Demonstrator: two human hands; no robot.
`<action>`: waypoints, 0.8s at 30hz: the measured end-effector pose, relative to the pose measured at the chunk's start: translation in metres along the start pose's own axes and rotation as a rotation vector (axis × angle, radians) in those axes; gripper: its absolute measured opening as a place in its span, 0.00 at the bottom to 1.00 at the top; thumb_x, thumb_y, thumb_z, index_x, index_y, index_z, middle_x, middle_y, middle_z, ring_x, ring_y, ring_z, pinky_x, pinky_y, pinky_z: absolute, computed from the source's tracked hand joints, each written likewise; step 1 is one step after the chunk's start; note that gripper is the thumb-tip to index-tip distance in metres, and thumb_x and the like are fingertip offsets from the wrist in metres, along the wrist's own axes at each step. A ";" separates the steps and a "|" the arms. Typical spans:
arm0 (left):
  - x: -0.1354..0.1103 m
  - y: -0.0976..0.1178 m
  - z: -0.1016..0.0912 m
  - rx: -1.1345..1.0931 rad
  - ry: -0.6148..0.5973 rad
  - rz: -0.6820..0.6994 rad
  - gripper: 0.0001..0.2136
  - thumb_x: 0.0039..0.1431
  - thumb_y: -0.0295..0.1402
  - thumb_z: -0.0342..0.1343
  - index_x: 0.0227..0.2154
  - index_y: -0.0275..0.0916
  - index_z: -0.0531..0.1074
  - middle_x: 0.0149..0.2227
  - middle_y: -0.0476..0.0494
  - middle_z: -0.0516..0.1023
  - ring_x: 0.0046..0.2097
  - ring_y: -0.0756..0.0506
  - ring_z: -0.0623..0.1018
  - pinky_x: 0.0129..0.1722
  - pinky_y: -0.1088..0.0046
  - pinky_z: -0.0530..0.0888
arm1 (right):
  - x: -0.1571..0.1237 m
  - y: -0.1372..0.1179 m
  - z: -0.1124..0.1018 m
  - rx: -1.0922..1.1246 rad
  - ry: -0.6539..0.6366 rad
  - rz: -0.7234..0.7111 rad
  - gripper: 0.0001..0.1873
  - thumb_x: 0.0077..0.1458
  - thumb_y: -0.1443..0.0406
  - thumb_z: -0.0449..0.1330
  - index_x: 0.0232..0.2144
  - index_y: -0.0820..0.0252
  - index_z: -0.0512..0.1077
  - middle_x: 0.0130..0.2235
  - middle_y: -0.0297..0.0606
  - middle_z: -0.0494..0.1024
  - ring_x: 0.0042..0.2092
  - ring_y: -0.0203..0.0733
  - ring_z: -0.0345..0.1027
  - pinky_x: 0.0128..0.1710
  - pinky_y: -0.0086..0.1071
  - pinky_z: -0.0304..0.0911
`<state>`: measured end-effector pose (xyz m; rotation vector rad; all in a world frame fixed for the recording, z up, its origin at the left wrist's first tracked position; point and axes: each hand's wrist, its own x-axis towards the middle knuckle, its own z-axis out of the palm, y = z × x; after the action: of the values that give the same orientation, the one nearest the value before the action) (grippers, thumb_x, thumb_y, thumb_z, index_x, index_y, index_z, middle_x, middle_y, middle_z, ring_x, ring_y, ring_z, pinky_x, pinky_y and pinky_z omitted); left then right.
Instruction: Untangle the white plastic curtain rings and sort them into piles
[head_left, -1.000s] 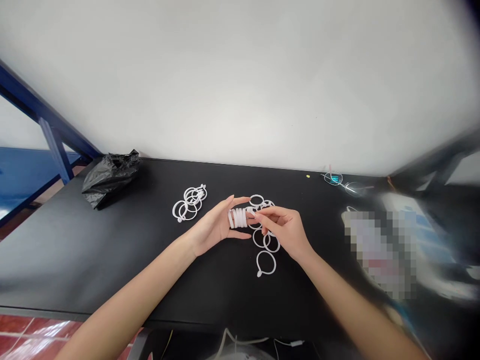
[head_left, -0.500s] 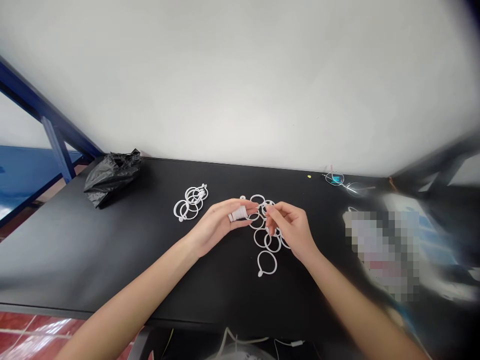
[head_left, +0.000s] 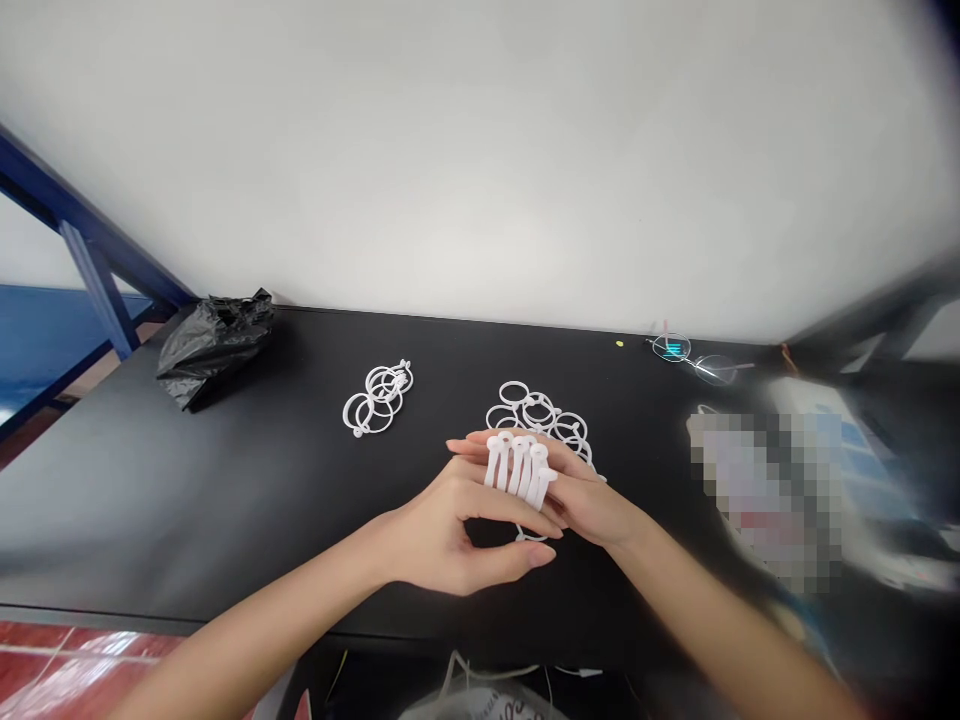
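My left hand (head_left: 442, 535) is at the middle of the black table with its thumb apart and a bent finger across the lower part of a stack of white plastic curtain rings (head_left: 517, 468). The stack's small eyelets line up along the top. Behind it, my right hand (head_left: 600, 505) reaches in from the right, its fingers stretched leftward against the rings. The hands overlap, so which fingers pass through the stack is hidden. Just beyond lies a loose cluster of similar white rings (head_left: 571, 428), partly covered by the hands.
A smaller group of white rings (head_left: 375, 398) lies to the left. A crumpled black plastic bag (head_left: 214, 345) sits at the table's far left. Eyeglasses (head_left: 673, 348) and a yellow speck (head_left: 619, 344) are at the back right. A partly blurred plastic package (head_left: 757, 490) lies at the right.
My right hand has moved from the loose rings to my left hand, and the two now overlap. My left hand has turned, bringing the stack's eyelets into view.
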<state>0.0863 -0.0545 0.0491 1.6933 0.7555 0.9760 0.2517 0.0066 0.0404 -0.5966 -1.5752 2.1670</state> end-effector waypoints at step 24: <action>-0.004 -0.014 -0.024 -0.617 -0.215 -0.245 0.11 0.51 0.36 0.66 0.22 0.41 0.70 0.22 0.46 0.76 0.24 0.46 0.77 0.29 0.67 0.76 | -0.005 -0.005 -0.006 -0.006 -0.102 0.102 0.25 0.35 0.68 0.74 0.36 0.57 0.67 0.32 0.29 0.75 0.28 0.31 0.71 0.24 0.23 0.67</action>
<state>0.0631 -0.0432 0.0385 1.1133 0.4421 0.7395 0.2599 0.0098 0.0443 -0.5887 -1.6367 2.3015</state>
